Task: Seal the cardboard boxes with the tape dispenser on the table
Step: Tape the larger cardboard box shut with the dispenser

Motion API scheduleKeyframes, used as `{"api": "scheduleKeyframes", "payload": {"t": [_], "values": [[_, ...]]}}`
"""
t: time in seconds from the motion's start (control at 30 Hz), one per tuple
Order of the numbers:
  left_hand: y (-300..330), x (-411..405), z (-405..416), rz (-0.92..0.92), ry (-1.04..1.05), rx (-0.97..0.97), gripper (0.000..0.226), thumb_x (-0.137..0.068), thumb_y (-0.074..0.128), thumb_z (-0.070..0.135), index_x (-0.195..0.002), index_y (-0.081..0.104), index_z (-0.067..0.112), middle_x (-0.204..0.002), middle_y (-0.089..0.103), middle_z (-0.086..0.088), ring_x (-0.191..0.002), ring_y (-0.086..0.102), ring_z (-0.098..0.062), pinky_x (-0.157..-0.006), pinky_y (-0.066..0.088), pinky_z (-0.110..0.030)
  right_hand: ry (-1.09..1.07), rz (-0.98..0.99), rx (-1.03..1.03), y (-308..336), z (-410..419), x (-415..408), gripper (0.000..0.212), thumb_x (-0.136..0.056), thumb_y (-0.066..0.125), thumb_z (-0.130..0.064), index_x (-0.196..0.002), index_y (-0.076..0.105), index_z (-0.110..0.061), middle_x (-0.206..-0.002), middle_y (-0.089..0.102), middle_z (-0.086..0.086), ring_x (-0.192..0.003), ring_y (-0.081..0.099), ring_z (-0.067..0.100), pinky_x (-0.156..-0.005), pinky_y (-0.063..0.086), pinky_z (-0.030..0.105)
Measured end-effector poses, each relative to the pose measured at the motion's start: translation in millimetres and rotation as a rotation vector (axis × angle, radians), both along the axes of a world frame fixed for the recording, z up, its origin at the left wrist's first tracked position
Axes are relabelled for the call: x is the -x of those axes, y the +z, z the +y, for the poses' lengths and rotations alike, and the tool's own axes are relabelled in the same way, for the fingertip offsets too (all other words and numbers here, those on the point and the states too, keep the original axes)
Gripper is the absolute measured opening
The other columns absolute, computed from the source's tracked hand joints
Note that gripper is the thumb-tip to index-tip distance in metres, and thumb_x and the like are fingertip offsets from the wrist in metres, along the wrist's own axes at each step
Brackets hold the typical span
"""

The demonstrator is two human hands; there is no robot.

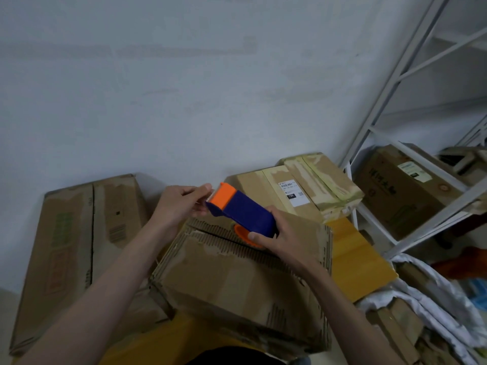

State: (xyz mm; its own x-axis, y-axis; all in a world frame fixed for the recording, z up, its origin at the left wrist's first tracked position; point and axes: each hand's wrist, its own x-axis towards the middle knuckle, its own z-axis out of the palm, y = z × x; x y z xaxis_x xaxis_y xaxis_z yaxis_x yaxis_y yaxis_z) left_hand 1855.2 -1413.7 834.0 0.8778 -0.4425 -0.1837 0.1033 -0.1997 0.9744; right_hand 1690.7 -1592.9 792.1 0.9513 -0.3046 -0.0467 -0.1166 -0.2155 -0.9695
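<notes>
Your right hand (274, 239) is clamped on the tape dispenser (243, 212) above the box (237, 280) on the surface; left hand (181, 204) pinches at its blade end, likely freeing tape; next, press it onto the flap seam.

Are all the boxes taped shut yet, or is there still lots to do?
Not yet. Two boxes at the back already wear tape strips. Right now the right hand holds the blue and orange tape dispenser above the front box, while the left hand pinches at its toothed end. That box's top seam looks untaped, and so does the long box on the left.
</notes>
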Motion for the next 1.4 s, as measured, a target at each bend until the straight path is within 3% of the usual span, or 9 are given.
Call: {"api": "scheduleKeyframes", "payload": {"t": [0.13,0.3,0.5,0.6,0.7,1.1,1.4], "values": [[-2,0,0,0.050,0.003,-0.070,0.010,-0.093,0.069,0.022,-0.091,0.076,0.015,-0.084,0.077,-0.008,-0.081,0.074,-0.019,-0.065,0.060,-0.022,0.015,0.014,0.010,-1,-1,0,0.062,-0.074,0.083,-0.040,-0.125,0.049,-0.030,-0.111,0.061,-0.026,-0.104,0.061,-0.001,-0.081,0.050,0.012],[-5,0,-2,-0.021,0.057,-0.154,0.007,-0.093,0.069,0.015,-0.088,0.074,0.017,-0.083,0.075,-0.005,-0.075,0.071,-0.015,-0.058,0.056,-0.017,0.015,-0.007,0.054,-7,-3,-3,0.055,-0.083,0.083,-0.024,-0.125,0.049,-0.025,-0.116,0.060,-0.017,-0.105,0.061,0.004,-0.083,0.051,0.017],[-2,2,2,-0.068,0.070,-0.130,0.011,-0.093,0.069,0.014,-0.084,0.075,0.014,-0.080,0.074,-0.009,-0.071,0.065,-0.018,-0.068,0.056,-0.025,0.006,-0.045,0.111,-5,-1,-8,0.051,-0.084,0.081,-0.029,-0.122,0.047,-0.031,-0.117,0.058,-0.012,-0.106,0.060,0.007,-0.083,0.053,0.022],[-1,5,3,-0.123,0.066,-0.149,0.013,-0.095,0.066,0.015,-0.083,0.073,0.016,-0.081,0.073,-0.010,-0.070,0.063,-0.016,-0.065,0.053,-0.022,0.002,-0.058,0.134,-2,-2,-9,0.051,-0.081,0.080,-0.032,-0.120,0.047,-0.031,-0.116,0.057,-0.011,-0.104,0.060,0.010,-0.083,0.055,0.028],[-2,7,3,-0.148,0.064,-0.170,0.011,-0.097,0.063,0.016,-0.091,0.072,0.012,-0.083,0.071,-0.007,-0.070,0.061,-0.012,-0.058,0.049,-0.012,0.009,-0.070,0.142,4,0,-9,0.049,-0.078,0.078,-0.034,-0.116,0.047,-0.031,-0.114,0.057,-0.009,-0.101,0.060,0.011,-0.078,0.053,0.025],[-16,5,10,-0.096,0.062,-0.168,0.015,-0.098,0.062,0.014,-0.084,0.069,0.009,-0.076,0.068,-0.008,-0.069,0.058,-0.015,-0.065,0.049,-0.027,0.021,-0.061,0.182,9,8,-8,0.051,-0.082,0.084,-0.026,-0.117,0.047,-0.031,-0.112,0.060,-0.013,-0.100,0.062,0.004,-0.076,0.054,0.018],[-22,8,13,-0.093,0.044,-0.169,0.015,-0.097,0.062,0.012,-0.083,0.066,0.010,-0.075,0.065,-0.008,-0.067,0.055,-0.015,-0.062,0.044,-0.027,0.058,-0.063,0.214,14,6,-3,0.053,-0.081,0.085,-0.030,-0.120,0.049,-0.031,-0.112,0.062,-0.014,-0.102,0.062,0.006,-0.080,0.055,0.021]]}}
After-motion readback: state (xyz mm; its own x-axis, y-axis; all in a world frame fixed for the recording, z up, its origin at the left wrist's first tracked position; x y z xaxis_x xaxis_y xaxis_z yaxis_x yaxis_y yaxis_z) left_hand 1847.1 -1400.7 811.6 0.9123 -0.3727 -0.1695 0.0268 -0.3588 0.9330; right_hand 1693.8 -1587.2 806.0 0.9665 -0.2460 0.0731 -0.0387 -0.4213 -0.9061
